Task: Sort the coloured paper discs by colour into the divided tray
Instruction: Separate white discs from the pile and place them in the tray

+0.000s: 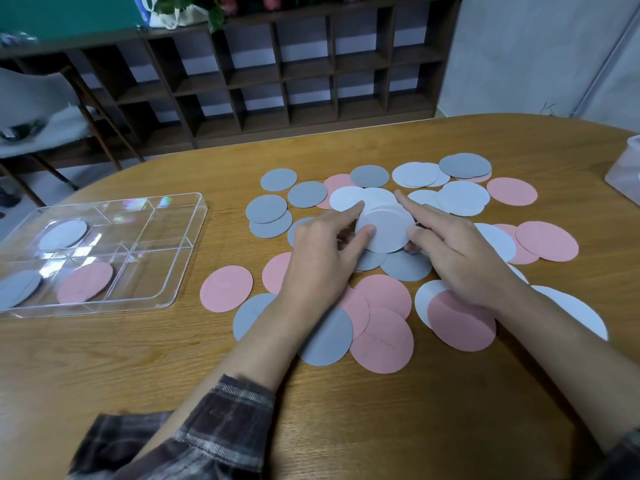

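Observation:
Several pink, grey and white paper discs lie scattered over the middle of the wooden table (346, 420). Both hands hold one white disc (386, 228) between them above the pile. My left hand (325, 251) pinches its left edge with thumb and forefinger. My right hand (446, 244) grips its right edge, forefinger stretched along the top rim. The clear divided tray (187, 244) sits at the left. It holds a white disc (63, 234) in a back compartment, a grey disc (19, 287) at the front left and a pink disc (86, 281) beside it.
A translucent plastic container (628, 168) stands at the table's right edge. Beyond the table a dark cubby shelf (277, 74) lines the wall, and a grey chair (34, 109) sits at the far left.

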Action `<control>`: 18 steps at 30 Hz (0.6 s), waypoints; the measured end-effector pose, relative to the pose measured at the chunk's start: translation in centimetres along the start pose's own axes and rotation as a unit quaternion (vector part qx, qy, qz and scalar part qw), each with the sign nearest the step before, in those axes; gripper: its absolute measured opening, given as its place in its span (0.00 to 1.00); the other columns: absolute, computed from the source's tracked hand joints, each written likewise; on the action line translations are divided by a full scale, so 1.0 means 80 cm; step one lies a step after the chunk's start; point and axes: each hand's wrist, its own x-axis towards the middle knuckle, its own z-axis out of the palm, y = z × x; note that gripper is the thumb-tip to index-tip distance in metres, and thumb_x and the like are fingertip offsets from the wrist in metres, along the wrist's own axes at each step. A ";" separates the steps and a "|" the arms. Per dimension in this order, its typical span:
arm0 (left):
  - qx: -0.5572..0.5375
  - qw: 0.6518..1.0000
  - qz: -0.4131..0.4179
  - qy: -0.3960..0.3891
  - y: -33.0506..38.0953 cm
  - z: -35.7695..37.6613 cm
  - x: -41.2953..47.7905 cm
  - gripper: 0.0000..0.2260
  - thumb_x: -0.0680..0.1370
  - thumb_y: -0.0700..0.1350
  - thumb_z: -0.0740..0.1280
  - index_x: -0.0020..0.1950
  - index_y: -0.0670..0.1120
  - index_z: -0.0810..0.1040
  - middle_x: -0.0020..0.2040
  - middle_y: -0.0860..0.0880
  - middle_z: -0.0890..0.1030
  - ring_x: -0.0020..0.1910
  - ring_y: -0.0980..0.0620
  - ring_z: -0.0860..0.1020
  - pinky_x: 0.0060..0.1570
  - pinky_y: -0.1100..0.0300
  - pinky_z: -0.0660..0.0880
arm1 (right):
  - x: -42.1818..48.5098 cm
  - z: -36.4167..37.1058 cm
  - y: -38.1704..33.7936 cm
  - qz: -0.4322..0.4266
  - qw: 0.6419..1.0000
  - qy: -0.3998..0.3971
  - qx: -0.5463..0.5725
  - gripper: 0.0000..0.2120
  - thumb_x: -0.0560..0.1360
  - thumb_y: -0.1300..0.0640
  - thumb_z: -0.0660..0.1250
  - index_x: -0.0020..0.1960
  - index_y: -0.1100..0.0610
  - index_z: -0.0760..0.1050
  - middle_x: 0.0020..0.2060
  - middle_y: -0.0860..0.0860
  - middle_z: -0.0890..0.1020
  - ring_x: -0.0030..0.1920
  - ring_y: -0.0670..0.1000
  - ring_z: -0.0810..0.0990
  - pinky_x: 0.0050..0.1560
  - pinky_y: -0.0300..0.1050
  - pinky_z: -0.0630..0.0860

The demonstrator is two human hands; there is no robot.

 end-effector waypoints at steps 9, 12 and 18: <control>0.078 0.996 0.040 -0.006 -0.004 0.007 0.002 0.12 0.84 0.49 0.67 0.60 0.42 0.82 0.39 0.47 0.80 0.38 0.50 0.74 0.42 0.53 0.73 | -0.001 0.011 -0.002 -0.030 0.990 -0.002 -0.141 0.26 0.86 0.50 0.55 0.83 0.51 0.55 0.56 0.47 0.75 0.56 0.45 0.71 0.54 0.41 0.67; 0.090 0.994 0.052 -0.020 -0.004 0.005 0.003 0.14 0.84 0.50 0.66 0.63 0.42 0.82 0.40 0.48 0.80 0.39 0.51 0.74 0.42 0.55 0.73 | -0.001 0.006 -0.003 -0.054 0.990 0.046 -0.118 0.17 0.85 0.55 0.60 0.73 0.54 0.72 0.52 0.43 0.78 0.49 0.40 0.73 0.50 0.29 0.67; 0.086 0.993 0.054 -0.055 -0.018 0.002 0.013 0.17 0.83 0.51 0.66 0.68 0.45 0.81 0.58 0.49 0.84 0.55 0.50 0.81 0.55 0.57 0.76 | 0.004 -0.008 0.008 -0.019 0.993 0.058 -0.101 0.14 0.85 0.56 0.60 0.69 0.53 0.73 0.53 0.44 0.79 0.48 0.43 0.74 0.44 0.27 0.67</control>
